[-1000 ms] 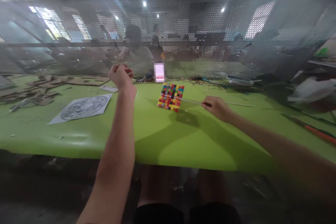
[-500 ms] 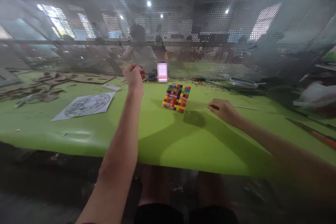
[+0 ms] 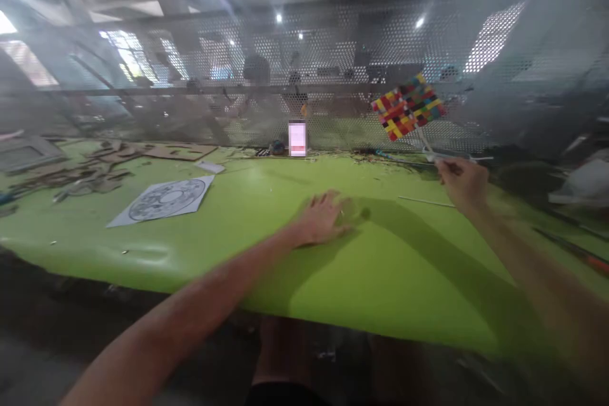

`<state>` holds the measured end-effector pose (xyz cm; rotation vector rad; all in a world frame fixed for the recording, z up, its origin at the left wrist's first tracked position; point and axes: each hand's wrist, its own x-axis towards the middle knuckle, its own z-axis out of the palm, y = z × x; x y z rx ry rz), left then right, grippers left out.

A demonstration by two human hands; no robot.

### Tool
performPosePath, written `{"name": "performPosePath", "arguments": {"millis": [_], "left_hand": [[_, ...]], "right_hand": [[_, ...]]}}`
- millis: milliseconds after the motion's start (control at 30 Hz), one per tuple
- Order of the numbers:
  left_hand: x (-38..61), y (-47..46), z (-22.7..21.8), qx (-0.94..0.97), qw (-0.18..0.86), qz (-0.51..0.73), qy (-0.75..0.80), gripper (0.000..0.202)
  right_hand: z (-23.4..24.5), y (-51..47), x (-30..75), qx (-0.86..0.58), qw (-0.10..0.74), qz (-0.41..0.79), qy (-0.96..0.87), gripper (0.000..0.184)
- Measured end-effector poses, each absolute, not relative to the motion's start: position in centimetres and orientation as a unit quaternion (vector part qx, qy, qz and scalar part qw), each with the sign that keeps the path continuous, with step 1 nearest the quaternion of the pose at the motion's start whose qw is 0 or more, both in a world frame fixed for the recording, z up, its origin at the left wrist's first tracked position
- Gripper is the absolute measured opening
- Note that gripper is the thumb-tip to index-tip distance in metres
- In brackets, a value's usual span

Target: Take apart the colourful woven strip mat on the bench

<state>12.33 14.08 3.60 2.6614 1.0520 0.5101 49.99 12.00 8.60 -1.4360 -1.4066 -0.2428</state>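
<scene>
My right hand (image 3: 462,184) is closed round the lower end of a thin pale stick, which carries a multicoloured checkered square (image 3: 408,106). The square has a woven look in red, yellow, black and green, and is raised above the table in front of the mesh panel. My left hand (image 3: 326,219) is low over the green table (image 3: 285,279), fingers spread and partly smeared by motion; nothing shows in it. Whether it touches the surface I cannot tell. A thin white stick (image 3: 425,202) lies on the table between my two hands.
A sheet with a round printed pattern (image 3: 166,200) lies at left, near brown cardboard scraps (image 3: 102,168). A lit phone (image 3: 297,139) stands against the perforated panel (image 3: 333,95), with small scraps along its foot. Plastic wrapping (image 3: 583,184) lies at far right.
My right hand has lifted the checkered square up and to the right. My left hand has come down from near the panel towards the middle of the table, and its fingers have spread.
</scene>
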Motion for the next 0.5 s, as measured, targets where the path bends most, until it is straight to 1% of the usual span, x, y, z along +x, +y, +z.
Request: {"name": "performPosePath", "arguments": {"millis": [67,167,233,333,400,433,500], "left_hand": [[13.2,14.3,2.5,0.94,0.104,0.123,0.3,0.075],[14.9,18.3,2.6,0.943,0.081,0.103,0.305,0.072],[17.0,22.0,3.2,0.943,0.061,0.1,0.312,0.071],[21.5,26.1,4.1,0.926,0.0,0.131,0.355,0.063],[24.3,27.5,4.8,0.9,-0.02,0.158,0.405,0.048],[25.4,27.8,5.1,0.893,-0.02,0.164,0.418,0.044],[26.6,28.3,5.9,0.884,-0.013,0.171,0.435,0.046]], "right_hand": [[8.9,11.8,50.1,-0.599,0.549,-0.089,-0.576,0.033],[8.8,11.5,50.0,-0.601,0.566,-0.073,-0.559,0.038],[8.5,11.3,49.8,-0.61,0.561,-0.065,-0.555,0.041],[8.0,11.0,49.8,-0.618,0.552,-0.048,-0.558,0.038],[7.8,10.8,50.0,-0.622,0.552,-0.046,-0.553,0.037],[7.8,10.8,50.1,-0.625,0.549,-0.047,-0.553,0.037],[7.9,10.6,50.2,-0.626,0.547,-0.052,-0.553,0.039]]}}
